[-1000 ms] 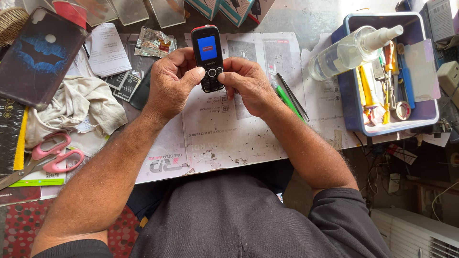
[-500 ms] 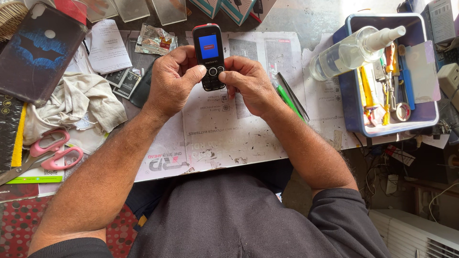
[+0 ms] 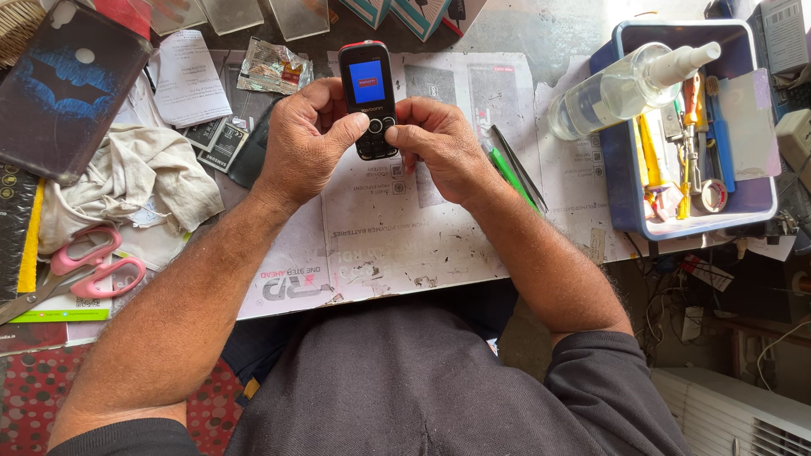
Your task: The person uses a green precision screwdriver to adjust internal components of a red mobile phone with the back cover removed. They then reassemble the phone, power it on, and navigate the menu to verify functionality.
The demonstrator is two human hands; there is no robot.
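both hands on a small keypad phone

a small black keypad phone [image 3: 368, 97] with a red top edge sits in the upper middle of the frame, upright with its blue screen lit and facing the camera. the left hand [image 3: 306, 139] is closed around its left side, thumb laid across the keys just below the screen. the right hand [image 3: 438, 145] holds the lower right side, its thumb and fingertips pinched at the keypad so the two thumbs nearly meet. both hands are held just above a printed paper sheet [image 3: 397, 245] spread over the counter [image 3: 541, 34].

to the left of the left hand lies a crumpled white cloth [image 3: 127, 181], and below it, at the left edge, pink scissors [image 3: 80, 270]. a dark phone case [image 3: 63, 89] with a blue emblem fills the upper left corner. just beside the right wrist, a green pen [image 3: 509, 173] lies on the paper next to a thin dark tool. at the right of the frame a blue tray [image 3: 621, 207] holds screwdrivers and other small tools, and a clear spray bottle [image 3: 621, 84] lies tilted across its upper left rim.
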